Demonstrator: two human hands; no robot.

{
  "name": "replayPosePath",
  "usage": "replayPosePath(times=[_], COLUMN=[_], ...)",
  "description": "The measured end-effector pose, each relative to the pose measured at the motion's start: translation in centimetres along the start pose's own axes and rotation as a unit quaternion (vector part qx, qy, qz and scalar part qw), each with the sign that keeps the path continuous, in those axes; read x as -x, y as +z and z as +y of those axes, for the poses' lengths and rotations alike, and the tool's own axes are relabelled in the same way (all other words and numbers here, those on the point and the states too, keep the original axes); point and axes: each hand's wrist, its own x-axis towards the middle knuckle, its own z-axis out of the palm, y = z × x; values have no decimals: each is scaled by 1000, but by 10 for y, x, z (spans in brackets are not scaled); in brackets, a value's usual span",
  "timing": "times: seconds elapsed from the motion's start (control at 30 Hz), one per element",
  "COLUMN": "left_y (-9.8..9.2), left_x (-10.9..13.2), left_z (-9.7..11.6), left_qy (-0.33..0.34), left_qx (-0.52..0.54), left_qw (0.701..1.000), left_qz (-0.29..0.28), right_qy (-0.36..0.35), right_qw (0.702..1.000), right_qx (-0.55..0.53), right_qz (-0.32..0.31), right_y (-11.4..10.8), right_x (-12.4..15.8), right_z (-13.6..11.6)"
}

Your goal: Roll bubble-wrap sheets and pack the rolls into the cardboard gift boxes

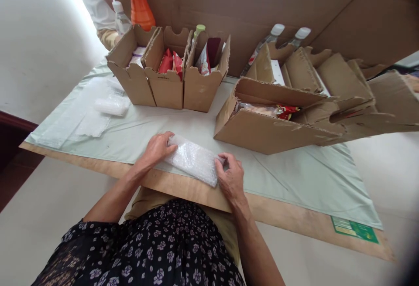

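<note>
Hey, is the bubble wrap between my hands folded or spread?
Folded: the bubble wrap forms a compact strip, with your left hand and right hand at opposite ends.

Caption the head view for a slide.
Left hand and right hand hold a bubble-wrap packet at its ends over pale green cloth, near cardboard boxes.

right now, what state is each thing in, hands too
Bubble wrap, lying flat
Left hand, touching its left end
Right hand, touching its right end
Loose bubble wrap, lying at left
Three left cardboard bins, open, holding packages
Front right cardboard bin, open
Orange bottle, capped
Pale green cloth, spread, slightly creased
</note>
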Motion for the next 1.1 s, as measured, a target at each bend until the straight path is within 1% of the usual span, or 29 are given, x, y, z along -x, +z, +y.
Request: replayPosePath(times=[0.1, 0.17, 0.23, 0.3, 0.37, 0.43, 0.5, 0.57, 0.63, 0.67, 0.73, 0.77, 0.83, 0.9, 0.97, 1.03, 1.1], left_y=[-10, -16, -18, -14, -6, 5, 15, 22, 28, 30, 36, 40, 49, 57, 63, 66, 65], left_x=[2, -4, -15, -29, -40, -38, -20, 14, 53, 72, 98, 106, 110, 106, 100, 97, 96], left_z=[-5, -3, 5, 18, 28, 31, 25, 13, 2, -2, -6, -5, -1, 3, 4, 4, 3], left_qy=[13, 41, 93, 149, 184, 202, 233, 284, 331, 336, 349, 351, 347, 339, 335, 332, 318], left_qx=[60, 44, 0, -46, -75, -73, -36, 16, 49, 50, 41, 32, 18, 13, 23, 54, 97], left_qw=[998, 998, 995, 985, 974, 967, 960, 946, 933, 934, 931, 931, 932, 933, 933, 931, 931], left_qz=[-8, 10, 36, 68, 105, 135, 153, 158, 134, 110, 94, 93, 103, 118, 132, 144, 153], right_qy=[35, 33, 24, 22, 29, 40, 53, 59, 58, 57, 60, 68, 98, 140, 173, 184, 165], right_qw=[997, 991, 984, 978, 975, 975, 975, 972, 969, 967, 964, 960, 944, 919, 898, 888, 892], right_qx=[-52, -82, -96, -84, -55, -34, -39, -68, -101, -114, -135, -149, -202, -271, -327, -353, -352], right_qz=[-55, -103, -149, -191, -213, -214, -212, -216, -219, -220, -222, -227, -243, -249, -238, -230, -229], right_y=[-11, -14, -13, -8, -2, 2, 4, 3, 2, 2, 2, 2, 2, 2, 1, -3, -10], right_x=[14, 25, 35, 41, 43, 41, 38, 35, 33, 32, 31, 30, 30, 29, 30, 32, 34], right_z=[-12, -24, -37, -47, -52, -52, -50, -48, -46, -45, -44, -43, -43, -44, -45, -45, -41])
